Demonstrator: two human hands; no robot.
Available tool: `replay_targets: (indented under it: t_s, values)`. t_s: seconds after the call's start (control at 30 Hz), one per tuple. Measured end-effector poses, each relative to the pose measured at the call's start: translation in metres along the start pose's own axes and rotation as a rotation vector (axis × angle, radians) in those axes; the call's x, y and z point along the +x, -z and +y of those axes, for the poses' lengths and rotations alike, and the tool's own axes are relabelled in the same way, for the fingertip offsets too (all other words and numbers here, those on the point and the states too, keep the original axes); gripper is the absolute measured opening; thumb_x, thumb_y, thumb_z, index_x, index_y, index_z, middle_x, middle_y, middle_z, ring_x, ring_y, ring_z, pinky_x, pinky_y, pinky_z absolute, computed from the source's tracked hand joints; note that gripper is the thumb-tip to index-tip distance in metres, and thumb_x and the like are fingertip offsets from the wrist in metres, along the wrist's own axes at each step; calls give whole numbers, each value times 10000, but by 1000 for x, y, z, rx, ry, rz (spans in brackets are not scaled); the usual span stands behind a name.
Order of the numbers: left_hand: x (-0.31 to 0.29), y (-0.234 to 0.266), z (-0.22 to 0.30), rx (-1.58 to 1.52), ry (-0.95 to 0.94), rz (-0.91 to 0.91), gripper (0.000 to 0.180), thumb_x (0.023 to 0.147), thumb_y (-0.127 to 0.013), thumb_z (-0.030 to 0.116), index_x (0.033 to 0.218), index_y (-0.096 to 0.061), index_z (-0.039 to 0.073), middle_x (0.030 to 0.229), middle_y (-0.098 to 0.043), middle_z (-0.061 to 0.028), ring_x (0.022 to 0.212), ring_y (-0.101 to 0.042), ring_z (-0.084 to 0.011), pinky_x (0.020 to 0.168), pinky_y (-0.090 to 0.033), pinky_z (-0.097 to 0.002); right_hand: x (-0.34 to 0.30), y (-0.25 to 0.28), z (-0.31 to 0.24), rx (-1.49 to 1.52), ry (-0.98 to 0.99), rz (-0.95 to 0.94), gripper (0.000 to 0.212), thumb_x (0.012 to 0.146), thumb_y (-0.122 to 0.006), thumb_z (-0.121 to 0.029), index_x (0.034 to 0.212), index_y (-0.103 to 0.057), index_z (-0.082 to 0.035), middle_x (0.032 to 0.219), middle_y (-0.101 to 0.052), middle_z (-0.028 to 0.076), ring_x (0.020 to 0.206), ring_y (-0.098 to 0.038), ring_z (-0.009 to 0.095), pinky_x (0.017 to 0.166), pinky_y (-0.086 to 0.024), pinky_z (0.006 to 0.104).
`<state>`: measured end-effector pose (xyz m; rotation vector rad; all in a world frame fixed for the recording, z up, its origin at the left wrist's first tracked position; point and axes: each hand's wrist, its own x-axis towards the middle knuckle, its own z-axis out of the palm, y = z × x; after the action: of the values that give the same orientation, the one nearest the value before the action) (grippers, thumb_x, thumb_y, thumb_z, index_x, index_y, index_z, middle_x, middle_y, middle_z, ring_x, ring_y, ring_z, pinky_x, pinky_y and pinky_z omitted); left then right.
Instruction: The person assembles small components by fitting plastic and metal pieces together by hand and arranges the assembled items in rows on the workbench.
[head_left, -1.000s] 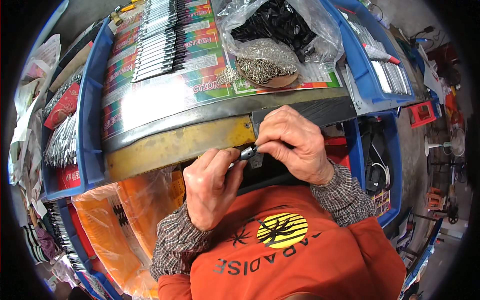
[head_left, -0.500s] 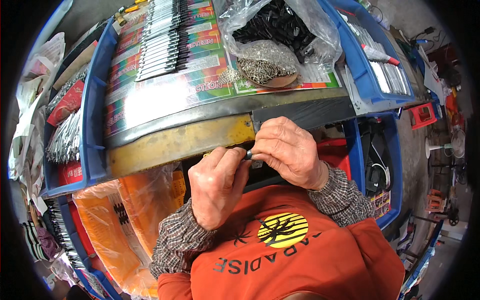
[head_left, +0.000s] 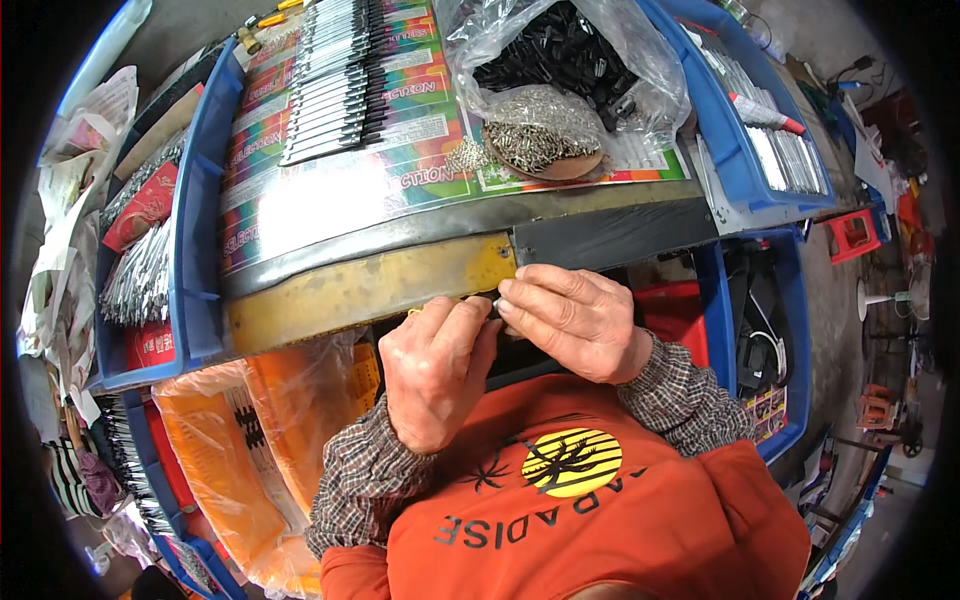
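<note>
My left hand (head_left: 440, 365) and my right hand (head_left: 582, 322) meet fingertip to fingertip just in front of the bench edge. Pinched between them is a small dark piece (head_left: 495, 297), mostly hidden by the fingers, so its kind cannot be made out. Beyond the hands, a clear plastic bag (head_left: 660, 95) holds many small black plastic parts (head_left: 560, 60). Small silvery metal parts (head_left: 525, 145) lie heaped in front of them on a round brown piece. Farther left on the bench runs a row of slim silver-and-black pen-like sticks (head_left: 325, 110).
Blue bins with slim silver sticks stand at the left (head_left: 200, 230) and right (head_left: 760, 165). A yellow strip (head_left: 375, 290) lines the bench edge. Below are an orange plastic-lined container (head_left: 290, 430) and a blue bin (head_left: 790, 330) with a dark device and cable.
My right fingers have come down and closed farther over the small dark piece, covering more of it. My left hand keeps its pinch. The whole view has shifted slightly.
</note>
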<state>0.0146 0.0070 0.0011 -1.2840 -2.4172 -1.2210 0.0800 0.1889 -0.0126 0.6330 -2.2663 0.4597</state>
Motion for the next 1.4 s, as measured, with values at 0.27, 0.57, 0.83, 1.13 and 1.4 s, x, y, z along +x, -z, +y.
replay_targets:
  t_s: [0.27, 0.57, 0.83, 1.13, 1.4]
  values:
    - [18, 14, -7, -10, 28, -14, 144, 754, -703, -15, 876, -633, 11, 718, -587, -111, 571, -593, -233, 520, -453, -320, 10, 14, 18, 195, -296, 134, 193, 801, -718, -80, 977, -673, -13, 940, -673, 125, 849, -671, 262, 708, -540, 331]
    - [57, 37, -61, 282, 2, 25, 147, 757, -705, 6, 871, -613, 10, 740, -618, -147, 633, -624, -294, 572, -485, -356, 7, 11, 36, 179, -442, 182, 158, 751, -709, 17, 898, -656, -5, 856, -653, 114, 766, -646, 282, 664, -520, 346]
    - [120, 60, -124, 474, -2, 49, 196, 768, -673, 65, 929, -565, 40, 816, -646, -171, 754, -632, -365, 646, -485, -439, 7, 6, 39, 150, -378, 157, 183, 733, -725, 13, 898, -649, -16, 846, -642, 111, 747, -632, 282, 660, -514, 356]
    - [176, 45, -177, 512, -94, 73, 176, 765, -596, 8, 937, -581, 43, 870, -582, -185, 830, -600, -392, 711, -479, -461, 9, 7, 38, 126, -354, 142, 231, 702, -739, 19, 912, -646, -9, 844, -629, 102, 743, -621, 277, 647, -515, 358]
    - [191, 37, -194, 481, -76, 51, 151, 807, -605, 55, 952, -637, 80, 888, -601, -141, 883, -597, -359, 759, -475, -449, 9, 7, 38, 107, -332, 120, 254, 693, -741, 21, 926, -644, -6, 846, -624, 101, 732, -614, 275, 643, -515, 354]
